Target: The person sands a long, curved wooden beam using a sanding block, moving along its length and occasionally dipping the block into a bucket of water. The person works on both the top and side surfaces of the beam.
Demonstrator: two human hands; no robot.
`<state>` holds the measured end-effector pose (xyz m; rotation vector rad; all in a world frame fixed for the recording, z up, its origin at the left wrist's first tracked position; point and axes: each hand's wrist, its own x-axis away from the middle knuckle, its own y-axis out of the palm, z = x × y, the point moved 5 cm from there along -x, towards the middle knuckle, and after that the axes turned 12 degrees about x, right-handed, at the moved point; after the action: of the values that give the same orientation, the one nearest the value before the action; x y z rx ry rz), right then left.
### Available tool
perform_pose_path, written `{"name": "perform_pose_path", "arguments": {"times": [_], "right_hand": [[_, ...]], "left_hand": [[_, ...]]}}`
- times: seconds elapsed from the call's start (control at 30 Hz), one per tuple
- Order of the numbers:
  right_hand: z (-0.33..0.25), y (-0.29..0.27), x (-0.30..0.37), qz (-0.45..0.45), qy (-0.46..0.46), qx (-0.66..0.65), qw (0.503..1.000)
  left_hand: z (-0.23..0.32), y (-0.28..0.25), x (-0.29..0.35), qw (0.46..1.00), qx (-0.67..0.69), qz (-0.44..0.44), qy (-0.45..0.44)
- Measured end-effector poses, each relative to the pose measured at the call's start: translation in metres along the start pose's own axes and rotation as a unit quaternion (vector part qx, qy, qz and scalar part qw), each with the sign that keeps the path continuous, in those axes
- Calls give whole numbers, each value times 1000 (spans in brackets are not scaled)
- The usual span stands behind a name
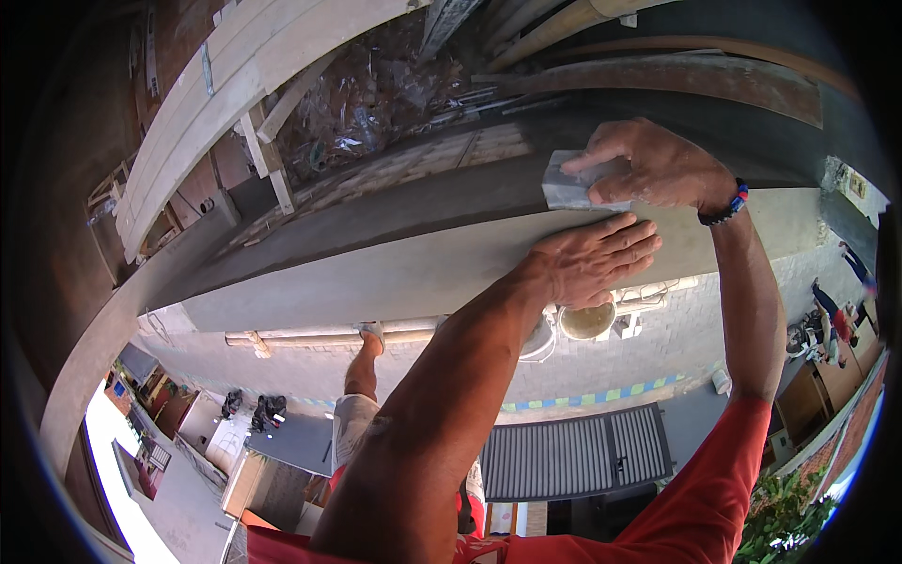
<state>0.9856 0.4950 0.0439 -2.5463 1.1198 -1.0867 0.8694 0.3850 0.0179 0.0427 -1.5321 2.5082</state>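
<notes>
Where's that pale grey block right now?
The pale grey block is upper right of centre in the head view, in the right hand, just beyond the left hand.

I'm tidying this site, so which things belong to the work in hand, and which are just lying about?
In use:
- grey block, held in the right hand
- smooth grey ledge, under the left hand
- perhaps the buckets below

Apparently just around:
- crumpled clear plastic
- slatted gate

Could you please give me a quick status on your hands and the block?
Right hand holding block. Left hand resting on ledge. Nothing seen in block's way.
</notes>
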Motion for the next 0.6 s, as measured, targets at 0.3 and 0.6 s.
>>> {"name": "perform_pose_path", "arguments": {"times": [0.3, 0.6], "right_hand": [[64, 25, -46, -8, 104, -21, 994], [13, 57, -49, -60, -1, 13, 998]], "left_hand": [[-1, 3, 0, 1000, 13, 10, 9], [-1, 0, 3, 1000, 2, -10, -2]]}}
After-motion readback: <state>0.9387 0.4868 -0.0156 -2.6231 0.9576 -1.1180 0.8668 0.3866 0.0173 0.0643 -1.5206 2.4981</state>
